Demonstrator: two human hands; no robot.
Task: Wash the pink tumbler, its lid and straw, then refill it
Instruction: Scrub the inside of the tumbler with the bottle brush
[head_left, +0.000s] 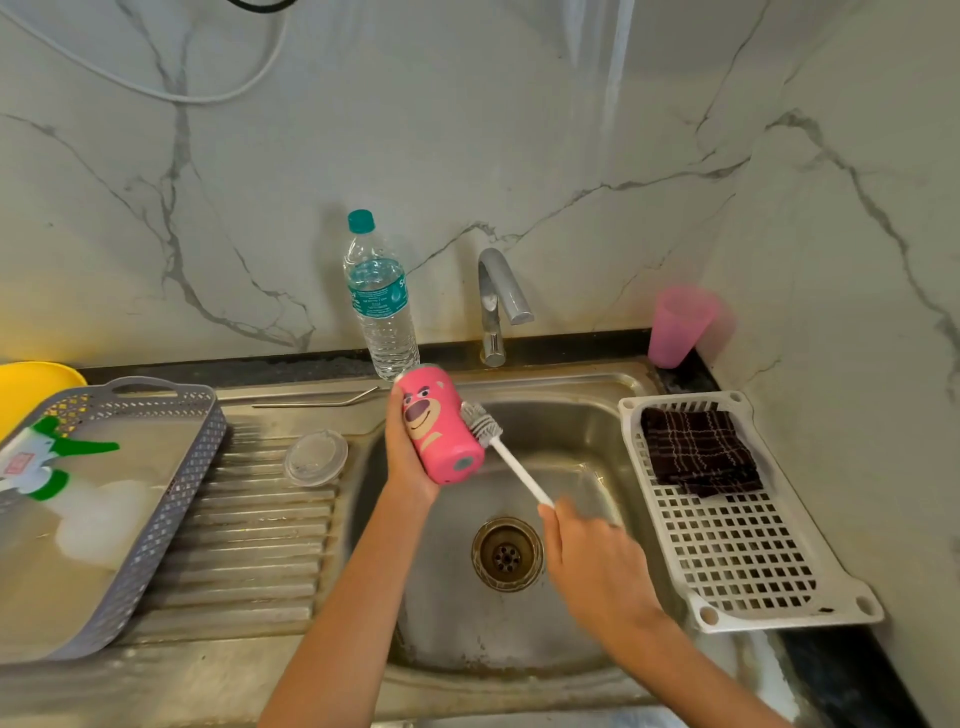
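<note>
Right hand (587, 561): our fingers curl round the bottle brush (506, 456) handle — bristles touching the pink tumbler (439, 431).
Left hand (408, 462): we grip the pink tumbler, tilted over the sink (571, 436).

The pink tumbler (439, 431), printed with a bear face, tilts above the sink basin (571, 426), base toward the camera. Its clear round lid (316, 457) lies on the drainboard (249, 545) to the left, and the bent metal straw (317, 402) lies just behind it.
</note>
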